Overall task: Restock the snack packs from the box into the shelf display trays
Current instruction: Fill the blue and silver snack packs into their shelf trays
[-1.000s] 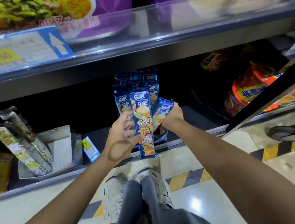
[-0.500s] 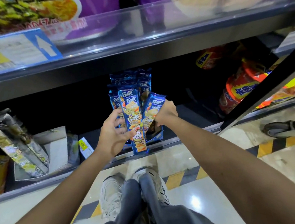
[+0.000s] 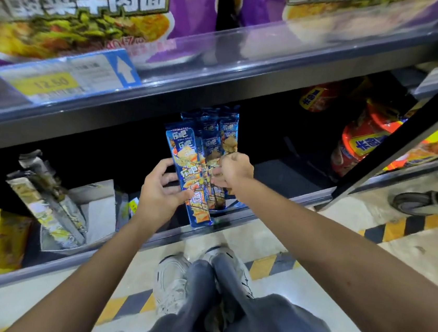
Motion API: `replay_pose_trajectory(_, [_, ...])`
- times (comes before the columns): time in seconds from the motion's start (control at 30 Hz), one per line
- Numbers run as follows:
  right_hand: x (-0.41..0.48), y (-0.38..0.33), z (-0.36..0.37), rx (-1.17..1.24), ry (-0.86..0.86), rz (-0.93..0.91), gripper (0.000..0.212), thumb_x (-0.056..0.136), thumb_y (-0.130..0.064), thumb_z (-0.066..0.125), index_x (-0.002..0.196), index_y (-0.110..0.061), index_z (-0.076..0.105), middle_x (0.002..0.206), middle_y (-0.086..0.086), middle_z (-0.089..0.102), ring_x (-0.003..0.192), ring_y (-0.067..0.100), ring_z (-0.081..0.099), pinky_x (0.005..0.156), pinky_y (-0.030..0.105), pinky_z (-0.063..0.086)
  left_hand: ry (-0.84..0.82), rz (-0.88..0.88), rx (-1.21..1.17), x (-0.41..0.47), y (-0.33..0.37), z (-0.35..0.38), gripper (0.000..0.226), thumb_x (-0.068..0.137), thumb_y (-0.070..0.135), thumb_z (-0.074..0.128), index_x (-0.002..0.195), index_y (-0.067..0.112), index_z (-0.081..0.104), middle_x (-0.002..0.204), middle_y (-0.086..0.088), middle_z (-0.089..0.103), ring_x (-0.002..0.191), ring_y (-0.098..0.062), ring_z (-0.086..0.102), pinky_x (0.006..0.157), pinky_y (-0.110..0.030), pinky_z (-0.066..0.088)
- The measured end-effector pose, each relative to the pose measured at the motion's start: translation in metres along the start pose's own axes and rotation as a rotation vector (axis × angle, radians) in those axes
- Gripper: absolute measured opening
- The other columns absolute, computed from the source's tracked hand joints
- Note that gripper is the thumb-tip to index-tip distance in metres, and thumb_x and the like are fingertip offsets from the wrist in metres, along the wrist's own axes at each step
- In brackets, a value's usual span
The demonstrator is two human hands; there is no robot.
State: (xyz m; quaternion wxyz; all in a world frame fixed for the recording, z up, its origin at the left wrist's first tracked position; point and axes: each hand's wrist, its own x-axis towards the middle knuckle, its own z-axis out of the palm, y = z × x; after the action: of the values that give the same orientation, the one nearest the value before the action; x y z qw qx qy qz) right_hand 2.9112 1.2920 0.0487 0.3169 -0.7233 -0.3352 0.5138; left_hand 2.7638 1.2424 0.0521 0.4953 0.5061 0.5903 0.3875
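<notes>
ITEM: blue snack packs point(image 3: 219, 138); upright row on lower shelf point(image 3: 288, 173) | LEFT: left hand point(image 3: 163, 189) grips 1 front pack point(image 3: 183, 156), thumb across its face; pack tilted, touching the row | RIGHT: right hand point(image 3: 235, 167), fingers curled round packs just behind | NEARBY: silver packs point(image 3: 44, 200) at left; red noodle bags point(image 3: 362, 144) at right

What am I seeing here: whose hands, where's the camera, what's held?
No machine here: a person's bare hands, filmed by one head-worn camera looking down. The left hand grips the front pack of the blue packs standing on the lower shelf; the right hand pinches the packs beside it. Silver packs lean in a tray on the left, red packs lie to the right, purple bags sit on the shelf above.
</notes>
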Motion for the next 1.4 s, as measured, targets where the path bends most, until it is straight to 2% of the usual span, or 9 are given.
replay_pose_trajectory(0.2, [-0.007,0.022,-0.009,-0.346,-0.123,-0.384,0.014,0.081,-0.015,0.066,0.095,-0.014,0.07,0.085,0.004,0.071,0.086,0.016,0.064,0.085,0.03,0.053,0.033,-0.029,-0.002,-0.007,0.008,-0.007,0.052,0.076,-0.012,0.068,0.113,0.019,0.048,0.104,-0.01,0.067,0.077,-0.016,0.071,0.075,-0.04,0.059])
replay_pose_trajectory(0.37, [-0.008,0.029,-0.017,-0.418,-0.253,-0.448,0.022,0.086,0.003,0.05,0.087,-0.011,0.067,0.089,0.008,0.063,0.083,0.015,0.054,0.065,0.014,0.045,-0.04,0.029,-0.008,-0.01,0.03,0.009,0.056,0.075,-0.016,0.067,0.11,0.024,0.048,0.099,-0.004,0.067,0.071,-0.008,0.07,0.068,-0.032,0.06])
replay_pose_trajectory(0.47, [-0.009,0.032,-0.032,-0.424,-0.356,-0.44,0.029,0.088,0.013,0.046,0.113,0.007,0.059,0.105,0.009,0.06,0.09,0.011,0.055,0.088,0.029,0.05,-0.135,0.063,0.016,-0.004,0.046,0.027,0.056,0.075,-0.018,0.065,0.115,0.017,0.047,0.093,0.001,0.065,0.068,-0.003,0.069,0.063,-0.027,0.058])
replay_pose_trajectory(0.63, [0.001,0.04,-0.056,-0.404,-0.404,-0.327,0.034,0.088,0.012,0.046,0.078,-0.015,0.062,0.075,-0.013,0.053,0.068,-0.004,0.047,0.056,0.0,0.04,-0.195,0.039,0.044,0.004,0.056,0.05,0.05,0.079,-0.015,0.063,0.107,0.023,0.047,0.099,-0.001,0.065,0.071,-0.006,0.069,0.065,-0.032,0.06])
replay_pose_trajectory(0.77, [0.011,0.052,-0.074,-0.42,-0.23,-0.338,0.032,0.084,0.01,0.045,0.084,-0.014,0.066,0.076,-0.004,0.06,0.067,-0.002,0.056,0.066,0.005,0.044,-0.096,-0.028,0.14,0.021,0.05,0.065,0.032,0.083,-0.007,0.064,0.101,0.013,0.045,0.103,-0.001,0.062,0.071,-0.012,0.063,0.063,-0.026,0.056])
replay_pose_trajectory(0.87, [0.017,0.066,-0.083,-0.468,-0.109,-0.336,0.02,0.085,-0.007,0.059,0.1,-0.013,0.069,0.081,-0.002,0.066,0.085,0.014,0.064,0.087,0.029,0.052,-0.058,-0.078,0.222,0.032,0.042,0.076,0.028,0.085,0.0,0.065,0.105,0.009,0.047,0.103,-0.007,0.058,0.081,-0.02,0.06,0.075,-0.033,0.052])
replay_pose_trajectory(1.03, [0.028,0.078,-0.083,-0.445,0.026,-0.175,0.03,0.084,-0.03,0.069,0.109,-0.015,0.065,0.099,0.003,0.07,0.103,0.021,0.061,0.089,0.027,0.045,0.073,-0.09,0.254,0.044,0.025,0.095,0.035,0.086,0.003,0.065,0.115,0.003,0.046,0.087,-0.011,0.059,0.093,-0.03,0.064,0.072,-0.031,0.052])
replay_pose_trajectory(1.17, [0.03,0.087,-0.071,-0.4,-0.007,-0.149,0.023,0.085,-0.024,0.067,0.105,-0.012,0.069,0.08,0.002,0.066,0.099,0.023,0.063,0.094,0.03,0.048,0.158,-0.09,0.243,0.043,0.014,0.105,0.041,0.089,-0.001,0.059,0.126,-0.004,0.041,0.122,-0.017,0.051,0.125,-0.025,0.05,0.068,-0.001,0.04])
replay_pose_trajectory(1.4, [0.036,0.088,-0.063,-0.185,-0.008,-0.078,0.01,0.084,-0.024,0.067,0.087,-0.016,0.072,0.08,0.007,0.071,0.084,0.023,0.068,0.086,0.04,0.056,0.174,0.019,0.52,0.046,0.0,0.109,0.035,0.086,0.011,0.067,0.117,0.0,0.055,0.114,-0.014,0.063,0.095,-0.027,0.065,0.079,-0.029,0.048])
